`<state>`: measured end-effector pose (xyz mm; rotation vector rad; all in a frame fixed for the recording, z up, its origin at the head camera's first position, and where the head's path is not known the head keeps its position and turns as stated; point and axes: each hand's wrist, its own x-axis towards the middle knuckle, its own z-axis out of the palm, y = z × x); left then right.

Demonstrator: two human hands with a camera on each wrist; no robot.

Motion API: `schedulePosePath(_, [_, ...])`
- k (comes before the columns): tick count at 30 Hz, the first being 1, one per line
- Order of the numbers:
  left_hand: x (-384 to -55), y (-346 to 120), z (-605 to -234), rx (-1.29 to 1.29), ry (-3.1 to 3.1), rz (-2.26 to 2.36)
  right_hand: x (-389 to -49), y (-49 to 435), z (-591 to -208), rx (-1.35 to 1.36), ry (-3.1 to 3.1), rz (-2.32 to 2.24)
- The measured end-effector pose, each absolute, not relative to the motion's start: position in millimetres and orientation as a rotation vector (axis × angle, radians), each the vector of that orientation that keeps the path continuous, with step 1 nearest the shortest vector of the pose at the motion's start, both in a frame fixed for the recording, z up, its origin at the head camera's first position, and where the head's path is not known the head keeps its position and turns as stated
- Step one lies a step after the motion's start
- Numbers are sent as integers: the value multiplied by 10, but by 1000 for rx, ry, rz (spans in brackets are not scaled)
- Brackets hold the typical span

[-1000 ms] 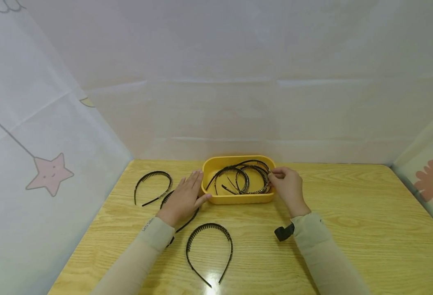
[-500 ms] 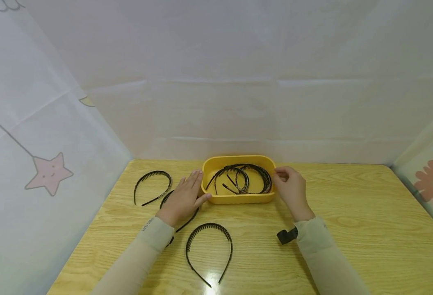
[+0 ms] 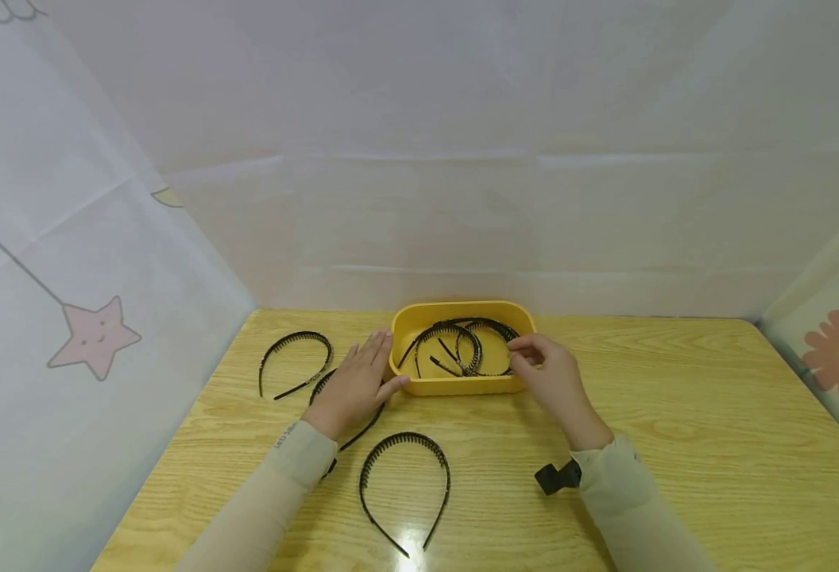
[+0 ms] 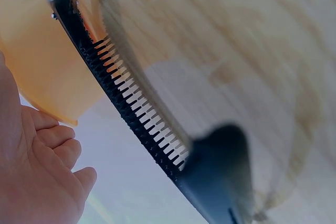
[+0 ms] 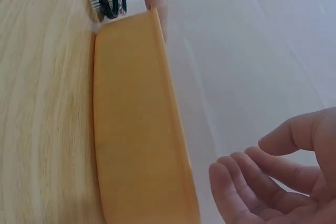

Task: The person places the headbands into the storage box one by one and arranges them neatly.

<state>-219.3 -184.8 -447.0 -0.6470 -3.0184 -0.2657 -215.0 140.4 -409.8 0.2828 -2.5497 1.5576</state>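
My left hand (image 3: pixel 353 389) lies with straight fingers against the left end of a yellow plastic box (image 3: pixel 462 387), its thumb at the front corner. In that box sit several black toothed headbands (image 3: pixel 478 355), overlapping one another. My right hand (image 3: pixel 551 381) is over the box's right end, fingertips near the headbands there. The right wrist view shows its thumb and bent fingers (image 5: pixel 226 179) apart, nothing visible between them. One black headband (image 3: pixel 364 433) lies partly hidden beneath my left wrist; in the left wrist view its toothed band (image 4: pixel 126 108) is close up.
Another headband (image 3: pixel 298 337) lies left of my left hand, and one more (image 3: pixel 412 437) in front of the box. Behind the wooden table (image 3: pixel 677 413) hangs a white cloth (image 3: pixel 419 199). A small black device (image 3: pixel 558 478) is on my right wrist.
My right hand first drew back to the right from the headbands, then came left over the box's end again. The headbands at that end settled lower. My left hand stayed put.
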Motion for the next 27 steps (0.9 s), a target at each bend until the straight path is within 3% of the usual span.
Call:
schedulePosePath(12, [-2186,-1841,-4451,-647,-3009,-292,-1971,1251,-4032,590,-2654,1648])
schedulePosePath(27, [-2181,-1833,-4461,-651,-2990,-300,-1901,1073,-4250,787,-2815,1601])
